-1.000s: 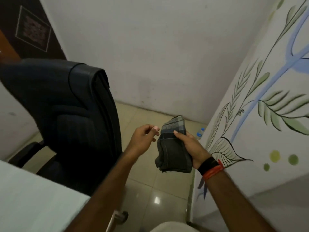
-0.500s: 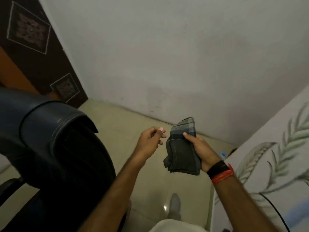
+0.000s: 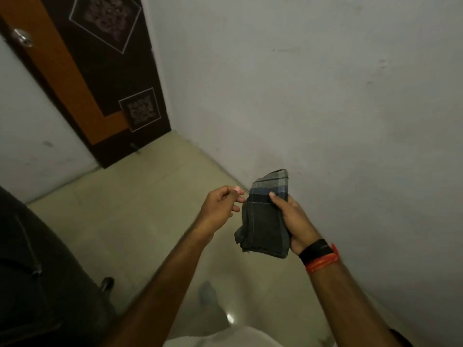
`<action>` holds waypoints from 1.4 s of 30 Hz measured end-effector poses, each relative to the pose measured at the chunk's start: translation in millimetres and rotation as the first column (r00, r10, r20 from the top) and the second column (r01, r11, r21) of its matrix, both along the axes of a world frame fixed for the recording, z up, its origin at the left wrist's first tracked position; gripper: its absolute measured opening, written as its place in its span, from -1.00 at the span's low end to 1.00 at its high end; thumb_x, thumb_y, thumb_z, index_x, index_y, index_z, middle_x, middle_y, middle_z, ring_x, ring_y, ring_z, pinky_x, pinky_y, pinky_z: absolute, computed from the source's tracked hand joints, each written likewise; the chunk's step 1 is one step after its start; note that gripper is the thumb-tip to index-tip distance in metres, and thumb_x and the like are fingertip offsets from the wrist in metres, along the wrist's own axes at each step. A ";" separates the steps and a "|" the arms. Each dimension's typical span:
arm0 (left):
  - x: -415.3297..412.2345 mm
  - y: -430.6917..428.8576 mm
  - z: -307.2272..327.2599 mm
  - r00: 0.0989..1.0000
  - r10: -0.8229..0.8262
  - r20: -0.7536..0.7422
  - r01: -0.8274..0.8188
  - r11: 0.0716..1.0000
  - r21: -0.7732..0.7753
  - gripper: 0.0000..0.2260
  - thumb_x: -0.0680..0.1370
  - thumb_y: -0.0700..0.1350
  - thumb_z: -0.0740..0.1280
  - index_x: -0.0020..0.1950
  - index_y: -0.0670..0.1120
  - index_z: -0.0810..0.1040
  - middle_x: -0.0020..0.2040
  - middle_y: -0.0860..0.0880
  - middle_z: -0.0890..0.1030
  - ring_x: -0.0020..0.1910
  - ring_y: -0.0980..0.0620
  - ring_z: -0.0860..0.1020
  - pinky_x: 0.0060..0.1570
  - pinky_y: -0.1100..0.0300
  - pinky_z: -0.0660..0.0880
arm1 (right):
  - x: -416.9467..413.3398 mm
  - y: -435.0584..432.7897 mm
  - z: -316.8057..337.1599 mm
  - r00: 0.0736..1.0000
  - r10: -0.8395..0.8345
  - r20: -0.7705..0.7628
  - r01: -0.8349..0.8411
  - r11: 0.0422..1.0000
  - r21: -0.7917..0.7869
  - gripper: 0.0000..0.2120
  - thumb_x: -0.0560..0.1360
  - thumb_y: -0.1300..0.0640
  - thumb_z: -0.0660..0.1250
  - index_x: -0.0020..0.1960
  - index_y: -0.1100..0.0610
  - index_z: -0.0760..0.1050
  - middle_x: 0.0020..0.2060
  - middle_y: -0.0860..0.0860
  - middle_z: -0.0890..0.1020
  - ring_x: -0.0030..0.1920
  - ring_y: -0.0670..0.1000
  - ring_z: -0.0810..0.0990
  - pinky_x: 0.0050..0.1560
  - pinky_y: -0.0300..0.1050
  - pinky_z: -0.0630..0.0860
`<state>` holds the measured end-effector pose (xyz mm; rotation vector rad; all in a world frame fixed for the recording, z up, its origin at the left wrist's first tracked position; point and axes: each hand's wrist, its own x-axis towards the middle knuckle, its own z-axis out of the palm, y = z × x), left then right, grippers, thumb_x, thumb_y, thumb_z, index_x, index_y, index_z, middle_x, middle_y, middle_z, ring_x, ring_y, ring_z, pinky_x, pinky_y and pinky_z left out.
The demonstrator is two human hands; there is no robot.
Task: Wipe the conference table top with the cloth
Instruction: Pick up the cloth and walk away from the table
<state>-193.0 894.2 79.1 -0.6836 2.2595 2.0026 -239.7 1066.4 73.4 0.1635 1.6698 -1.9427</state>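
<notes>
Apparently pre-wipe: right hand [image 3: 293, 221] grips the folded cloth [image 3: 263, 226], left hand [image 3: 220, 209] curled and empty just beside it; table unseen, so next means turning to it.

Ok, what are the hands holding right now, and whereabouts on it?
The right hand holds the folded cloth by its right edge, thumb pressed across the front. The left hand, fingers curled, holds nothing beside it.
</notes>
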 end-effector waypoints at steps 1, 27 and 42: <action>-17.1 -9.9 -2.2 1.000 0.023 -0.003 -0.023 1.000 0.005 -0.76 0.67 0.02 0.19 0.13 -0.05 0.60 -0.02 0.04 0.67 -0.11 0.07 0.59 -0.06 0.17 0.52 | -17.8 -11.2 -2.1 1.000 0.024 -0.001 -0.024 1.000 0.009 -0.69 0.67 0.02 0.27 0.37 0.08 0.50 0.15 0.12 0.71 0.12 0.16 0.70 0.04 0.04 0.66; -319.6 -412.4 -23.0 0.842 0.538 0.043 -0.536 0.843 -0.050 -0.79 0.66 0.03 0.21 0.16 -0.01 0.58 0.03 0.06 0.64 0.00 0.07 0.60 -0.03 0.18 0.52 | -407.9 -443.2 -37.3 0.788 0.606 0.109 -0.611 0.792 0.010 -0.66 0.66 0.02 0.27 0.40 0.07 0.48 0.21 0.17 0.67 0.18 0.19 0.66 0.09 0.10 0.63; -245.7 -622.7 -34.5 0.190 0.978 0.086 -0.981 0.193 -0.030 -0.78 0.66 0.01 0.22 0.14 -0.03 0.61 0.00 0.03 0.67 -0.04 0.03 0.61 0.02 0.08 0.55 | -380.5 -803.0 -21.1 0.061 0.996 0.058 -0.998 0.062 -0.014 -0.69 0.63 0.09 0.32 0.37 0.01 0.47 0.17 0.05 0.70 0.15 0.08 0.70 0.14 0.04 0.64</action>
